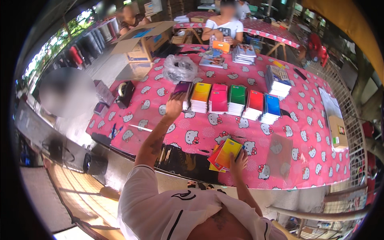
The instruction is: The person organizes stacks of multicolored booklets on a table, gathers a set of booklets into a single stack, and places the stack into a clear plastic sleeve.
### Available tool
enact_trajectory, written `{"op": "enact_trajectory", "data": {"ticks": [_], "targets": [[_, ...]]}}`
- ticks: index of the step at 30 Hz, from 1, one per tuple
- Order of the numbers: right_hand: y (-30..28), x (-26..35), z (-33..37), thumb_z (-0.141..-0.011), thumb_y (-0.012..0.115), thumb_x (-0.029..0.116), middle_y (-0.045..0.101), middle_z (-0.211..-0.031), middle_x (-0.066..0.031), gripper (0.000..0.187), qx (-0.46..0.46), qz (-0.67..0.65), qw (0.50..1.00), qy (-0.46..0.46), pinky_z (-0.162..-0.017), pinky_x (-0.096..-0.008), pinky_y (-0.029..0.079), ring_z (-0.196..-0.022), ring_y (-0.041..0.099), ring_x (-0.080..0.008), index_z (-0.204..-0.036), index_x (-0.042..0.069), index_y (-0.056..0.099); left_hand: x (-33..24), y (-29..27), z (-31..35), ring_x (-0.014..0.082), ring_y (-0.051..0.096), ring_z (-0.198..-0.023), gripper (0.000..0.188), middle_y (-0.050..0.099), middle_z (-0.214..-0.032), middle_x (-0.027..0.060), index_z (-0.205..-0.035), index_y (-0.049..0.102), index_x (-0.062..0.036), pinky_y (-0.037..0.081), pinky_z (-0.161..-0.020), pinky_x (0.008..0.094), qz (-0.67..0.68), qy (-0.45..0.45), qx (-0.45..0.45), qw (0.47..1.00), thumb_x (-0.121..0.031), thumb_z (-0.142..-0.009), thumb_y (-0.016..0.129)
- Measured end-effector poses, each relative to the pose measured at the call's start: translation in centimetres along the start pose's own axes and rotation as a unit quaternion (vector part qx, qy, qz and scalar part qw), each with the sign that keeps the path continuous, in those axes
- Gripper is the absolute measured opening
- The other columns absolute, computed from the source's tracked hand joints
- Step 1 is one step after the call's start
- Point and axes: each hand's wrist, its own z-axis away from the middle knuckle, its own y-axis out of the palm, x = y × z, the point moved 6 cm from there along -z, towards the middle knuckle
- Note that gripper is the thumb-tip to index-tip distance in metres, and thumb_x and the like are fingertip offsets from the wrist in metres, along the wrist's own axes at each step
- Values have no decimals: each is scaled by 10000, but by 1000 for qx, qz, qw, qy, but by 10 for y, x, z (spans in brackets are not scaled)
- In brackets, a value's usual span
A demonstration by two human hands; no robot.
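Note:
My left hand [174,106] reaches forward to the leftmost stack, its fingers closed at the near edge of the top purple notebook [184,87]. The thumb side is partly hidden. Close to the front of the table, my right hand [239,162] grips a small fanned bunch of spiral notebooks, a yellow notebook [228,150] uppermost and a red notebook [215,157] sticking out beneath. Beside the purple stack runs a row of notebook stacks: yellow [201,92], pink [218,100], green [237,95], red [255,100] and blue [271,105].
Pink patterned cloth [184,130] covers the table. A plastic bag [179,69], tape dispenser [126,95], open carton [144,42] and more notebook stacks [278,81] surround the row. Across the table a person [224,28] handles an orange item. A clear sheet [279,154] lies right of my right hand.

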Motion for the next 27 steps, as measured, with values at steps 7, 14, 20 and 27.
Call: {"op": "enact_trajectory", "data": {"ticks": [7, 14, 20, 27], "targets": [[3, -10, 1, -934, 641, 357, 390, -1461, -179, 700, 93, -235, 966, 55, -1078, -501, 320, -1330, 384, -363, -1490, 48, 348, -154, -95, 40, 308, 626, -752, 363, 640, -981, 164, -1246, 574, -16, 514, -596, 412, 232, -3, -50, 971, -24, -887, 526], [17, -27, -6, -945, 677, 216, 525, -1236, -103, 526, 162, -592, 758, 219, -945, -358, 461, -1105, 550, -179, -1377, 22, 447, -256, -96, 109, 343, 602, -1127, 373, 622, -1208, 151, -1235, 604, -55, 492, -950, 455, 344, 10, 36, 938, -233, -909, 628], [29, 0, -15, -878, 749, 216, 602, -1043, -67, 418, 164, -519, 811, 213, -678, -331, 566, -863, 642, -164, -1181, 51, 513, -237, 24, 132, 251, 687, -884, 352, 683, -1039, 109, -1215, 603, -28, 534, -855, 394, 588, -360, 373, 621, -273, -965, 568], [34, -11, 5, -897, 706, 279, 686, -946, -100, 306, 401, -563, 660, 293, -707, -392, 602, -776, 696, -239, -1075, 52, 604, -190, -58, 164, 304, 560, -1203, 696, 526, -1324, 179, -1452, 362, -35, 439, -1034, 430, 700, -198, 256, 637, -207, -856, 679]]}}
